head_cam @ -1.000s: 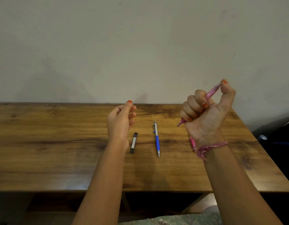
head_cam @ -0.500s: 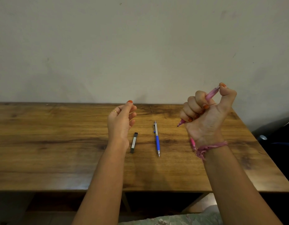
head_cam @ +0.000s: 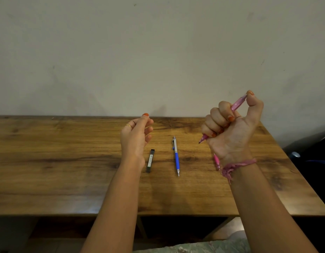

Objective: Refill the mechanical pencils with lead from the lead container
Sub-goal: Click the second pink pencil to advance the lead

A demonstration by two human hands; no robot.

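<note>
My right hand is raised above the table, fisted around a pink mechanical pencil. Its tip points down and left, and my thumb rests on its top end. My left hand hovers over the table with fingers curled and thumb against the forefinger; nothing shows in it. A slim black lead container lies on the table just right of my left wrist. A blue and silver mechanical pencil lies to its right, tip toward me. Another pink pencil lies mostly hidden behind my right wrist.
The wooden table runs up to a plain wall at the back. Its right edge slants past my right arm, with dark objects on the floor beyond it. A pink thread band circles my right wrist.
My right thumb dipped onto the pink pencil's top end and has risen slightly again. The left hand and the items on the table have stayed put.
</note>
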